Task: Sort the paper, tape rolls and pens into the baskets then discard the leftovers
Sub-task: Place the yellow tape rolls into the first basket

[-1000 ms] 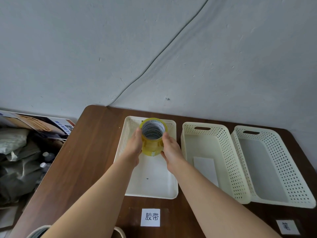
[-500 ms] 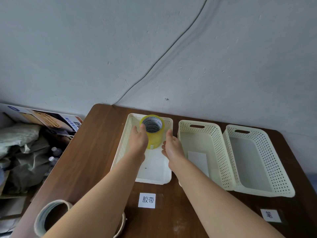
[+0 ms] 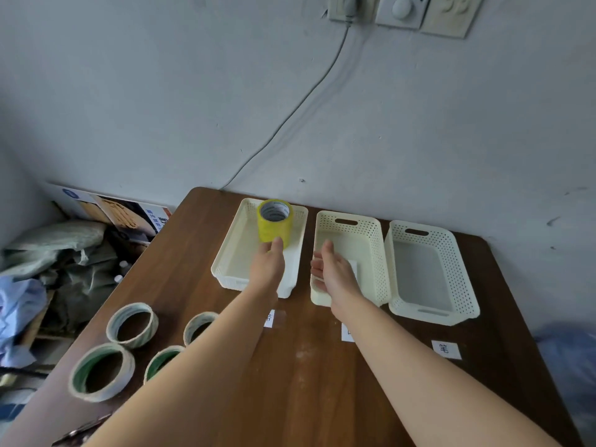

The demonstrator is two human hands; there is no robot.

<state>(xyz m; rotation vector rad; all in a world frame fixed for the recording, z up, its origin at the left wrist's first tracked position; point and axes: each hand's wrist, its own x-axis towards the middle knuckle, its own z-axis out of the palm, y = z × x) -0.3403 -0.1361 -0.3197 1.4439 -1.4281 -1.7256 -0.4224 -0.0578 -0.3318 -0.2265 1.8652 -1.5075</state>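
Observation:
A stack of yellow tape rolls stands upright at the far end of the left cream basket. My left hand reaches into that basket, fingertips touching the base of the stack. My right hand is open, apart from the stack, over the left rim of the middle basket. A white paper lies in the middle basket, partly hidden by my right hand. The right basket holds nothing I can see. Several green-and-white tape rolls lie on the table at near left.
Small white labels are stuck on the brown table in front of the baskets. Left of the table edge lie piled bags and cloth and a poster. A cable runs down the wall behind.
The yellow tape stack has gone down into the far end of the left basket. My right hand has let go and pulled back to the right. The view has tilted, showing the near table.

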